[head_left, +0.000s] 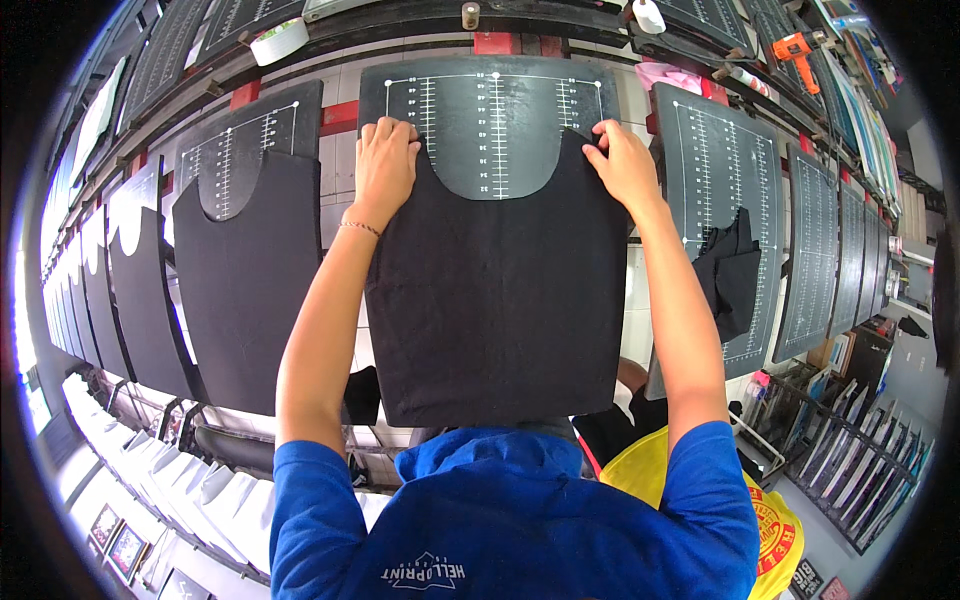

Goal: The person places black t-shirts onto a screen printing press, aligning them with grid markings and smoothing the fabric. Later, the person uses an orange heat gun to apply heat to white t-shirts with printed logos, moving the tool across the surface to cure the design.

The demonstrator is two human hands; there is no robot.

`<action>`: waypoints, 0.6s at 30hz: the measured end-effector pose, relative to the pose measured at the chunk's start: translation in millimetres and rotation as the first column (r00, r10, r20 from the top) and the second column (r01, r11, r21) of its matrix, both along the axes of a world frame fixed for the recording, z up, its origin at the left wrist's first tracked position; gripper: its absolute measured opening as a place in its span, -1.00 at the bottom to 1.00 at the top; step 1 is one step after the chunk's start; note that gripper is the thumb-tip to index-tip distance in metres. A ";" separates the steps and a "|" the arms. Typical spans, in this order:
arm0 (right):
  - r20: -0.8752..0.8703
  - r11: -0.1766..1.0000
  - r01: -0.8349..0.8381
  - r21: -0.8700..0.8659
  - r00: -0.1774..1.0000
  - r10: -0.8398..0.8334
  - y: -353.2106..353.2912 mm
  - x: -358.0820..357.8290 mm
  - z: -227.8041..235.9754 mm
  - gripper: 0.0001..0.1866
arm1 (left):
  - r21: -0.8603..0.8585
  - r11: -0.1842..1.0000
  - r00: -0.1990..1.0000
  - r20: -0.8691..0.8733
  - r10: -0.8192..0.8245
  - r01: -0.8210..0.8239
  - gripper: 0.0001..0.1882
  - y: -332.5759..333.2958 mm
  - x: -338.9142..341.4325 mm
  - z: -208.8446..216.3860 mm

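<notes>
A black cut shirt panel (500,300) lies spread over a dark grey printing board (500,100) with white ruler scales. Its scooped neckline faces the far end and its lower edge reaches close to my body. My left hand (386,165) is closed on the panel's left shoulder tip, fingers curled at the board's left edge. At the opposite tip, my right hand (622,165) pinches the right shoulder between thumb and fingers. The fabric looks mostly flat, with faint creases down the middle.
Another black panel (245,290) covers the board on the left, with more beyond it. A crumpled black fabric piece (730,270) rests on the right-hand board (715,150). Far off are a tape roll (279,43) and an orange heat gun (798,55). A person in yellow (650,470) is close at right.
</notes>
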State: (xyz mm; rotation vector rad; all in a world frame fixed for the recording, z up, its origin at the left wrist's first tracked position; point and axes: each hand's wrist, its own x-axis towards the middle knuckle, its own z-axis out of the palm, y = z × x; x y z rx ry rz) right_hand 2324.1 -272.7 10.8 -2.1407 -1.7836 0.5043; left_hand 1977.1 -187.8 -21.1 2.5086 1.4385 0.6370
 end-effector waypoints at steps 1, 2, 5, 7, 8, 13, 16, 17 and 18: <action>-0.071 0.992 0.012 -0.124 0.997 -0.021 5.6 1.5 4.9 -0.74 | 0.000 1.000 0.999 0.019 -0.029 0.029 -0.77 1.9 -1.1 -2.4; -0.012 0.991 -0.055 -0.119 0.998 0.054 9.7 6.0 3.5 -0.78 | 0.002 0.998 0.998 0.037 -0.057 0.057 -0.77 3.8 -2.0 -2.8; 0.073 0.968 -0.234 0.090 0.971 0.228 8.1 17.0 -7.3 -0.78 | -0.046 0.998 0.995 0.088 -0.045 0.049 -0.80 1.6 -3.8 0.8; -0.041 0.970 -0.198 0.142 0.978 0.206 -0.9 20.5 -9.2 -0.81 | -0.072 0.997 0.997 0.080 -0.017 0.022 -0.82 -2.6 -5.8 6.4; -0.098 0.969 -0.181 0.169 0.975 0.200 -4.9 21.0 -7.7 -0.82 | -0.071 0.997 0.999 0.053 -0.004 0.008 -0.81 -4.2 -11.4 9.0; -0.047 0.921 -0.210 0.328 0.970 0.237 -18.9 32.7 -24.0 -0.85 | -0.064 0.997 0.994 0.104 -0.035 0.042 -0.86 2.9 -40.5 4.1; -0.216 0.926 -0.065 0.372 0.964 0.155 -17.8 36.6 -22.3 -0.83 | -0.163 0.987 0.978 0.205 0.040 -0.006 -0.86 4.1 -39.0 16.6; -0.268 0.931 -0.026 0.364 0.954 0.131 -16.5 37.1 -17.1 -0.82 | -0.225 0.974 0.969 0.232 0.079 -0.026 -0.85 3.8 -39.1 20.4; -0.177 0.903 -0.073 0.424 0.971 0.162 -11.1 38.0 -14.9 -0.80 | -0.123 0.992 0.978 0.209 0.007 0.020 -0.83 8.5 -39.5 21.3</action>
